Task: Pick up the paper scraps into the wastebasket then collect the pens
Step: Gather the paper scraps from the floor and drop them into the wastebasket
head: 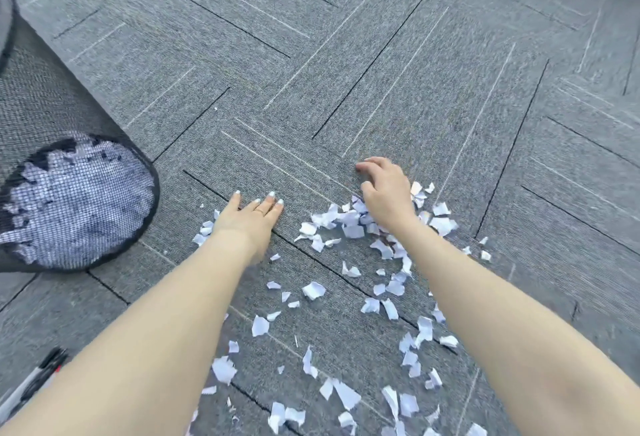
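Note:
Many white paper scraps [349, 224] lie scattered on the grey carpet between and below my arms. My left hand [252, 215] rests flat on the carpet, fingers together and stretched out, with a few scraps beside its wrist. My right hand [384, 193] sits at the far edge of a scrap pile, fingers curled down onto the carpet; I cannot see whether it holds any scraps. A black mesh wastebasket [65, 113] stands at the left, with white scraps showing through its mesh near the bottom. Pens [38, 378] lie at the lower left, partly hidden by my left forearm.
Grey carpet tiles [346, 37] with dark and light line patterns cover the floor. The wastebasket stands about a hand's width left of my left hand.

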### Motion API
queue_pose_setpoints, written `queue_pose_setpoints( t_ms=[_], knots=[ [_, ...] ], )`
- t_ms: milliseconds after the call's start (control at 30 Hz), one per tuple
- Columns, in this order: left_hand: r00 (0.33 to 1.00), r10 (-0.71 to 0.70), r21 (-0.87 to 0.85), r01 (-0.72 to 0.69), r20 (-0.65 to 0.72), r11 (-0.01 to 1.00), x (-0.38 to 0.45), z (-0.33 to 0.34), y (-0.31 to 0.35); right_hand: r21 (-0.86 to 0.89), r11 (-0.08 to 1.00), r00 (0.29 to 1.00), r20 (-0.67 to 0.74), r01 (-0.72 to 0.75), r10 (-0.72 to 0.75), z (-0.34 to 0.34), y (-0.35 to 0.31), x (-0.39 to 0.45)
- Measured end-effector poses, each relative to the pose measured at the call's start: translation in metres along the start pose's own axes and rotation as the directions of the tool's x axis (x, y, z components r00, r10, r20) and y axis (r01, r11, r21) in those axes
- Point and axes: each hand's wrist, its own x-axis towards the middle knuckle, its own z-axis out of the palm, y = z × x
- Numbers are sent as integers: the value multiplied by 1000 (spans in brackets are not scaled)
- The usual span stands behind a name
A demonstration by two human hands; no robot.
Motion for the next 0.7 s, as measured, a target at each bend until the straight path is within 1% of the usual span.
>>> queue_pose_setpoints(
  t_ms=[67, 100, 133, 167, 200, 233, 267, 300, 333, 367, 400, 433, 467, 500, 533, 567, 600, 633, 700],
  knots=[
    [1000, -8, -13, 8, -2, 1000, -1, -1, 2, -3, 993, 990, 81, 116, -116, 9, -7, -43],
    [1000, -13, -16, 13, -6, 1000, -1, -1, 2, 17, 985, 982, 81, 170, -171, 8, -7, -64],
    [1000, -15, -9, 15, -9, 1000, -1, 0, 1, 31, 982, 982, 12, 186, -186, 5, -4, -72],
    [1000, -13, -2, 13, -14, 1000, 0, 0, 0, 51, 988, 985, -100, 144, -139, -2, 4, -70],
    [1000, -5, 7, 5, -22, 1000, 0, 1, 0, 45, 997, 978, -202, 55, -45, -11, 15, -60],
    [999, 5, 7, -4, -40, 1000, 1, 2, 0, 32, 997, 969, -234, -71, 76, -19, 27, -51],
    [997, 9, -13, -9, -74, 1000, 1, 2, 0, 15, 982, 959, -212, -187, 186, -25, 40, -43],
    [992, -1, -72, -8, -129, 997, -1, 2, 1, -5, 962, 952, -146, -271, 268, -28, 50, -39],
    [979, -30, -175, -6, -204, 985, -4, 4, 0, -30, 955, 953, -74, -296, 293, -24, 57, -40],
    [951, -86, -304, -8, -296, 953, -7, 9, -1, -42, 961, 962, -15, -273, 273, -18, 60, -45],
    [902, -169, -428, -19, -397, 904, -11, 19, -4, -35, 978, 978, 24, -208, 209, -12, 59, -55],
    [838, -269, -529, -28, -475, 848, -15, 30, -11, -9, 994, 993, 36, -111, 111, -4, 55, -68],
    [787, -367, -611, -16, -496, 792, -18, 43, -19, 31, 999, 1000, 17, -9, 8, 2, 48, -83],
    [772, -450, -684, 27, -449, 729, -20, 54, -28, 76, 995, 998, -6, 57, -57, 6, 41, -97],
    [791, -503, -749, 90, -347, 657, -21, 62, -37, 119, 989, 996, -42, 85, -81, 9, 35, -106],
    [825, -518, -795, 152, -225, 587, -21, 67, -44, 149, 986, 994, -92, 77, -64, 10, 28, -108],
    [856, -500, -824, 186, -131, 535, -21, 71, -48, 160, 986, 991, -131, 51, -30, 9, 23, -102],
    [883, -460, -836, 181, -94, 519, -21, 74, -48, 142, 990, 989, -148, 12, 9, 9, 20, -92],
    [926, -348, -820, 82, -147, 566, -26, 76, -38, 55, 997, 991, -117, -61, 68, 7, 19, -66]
  ],
)
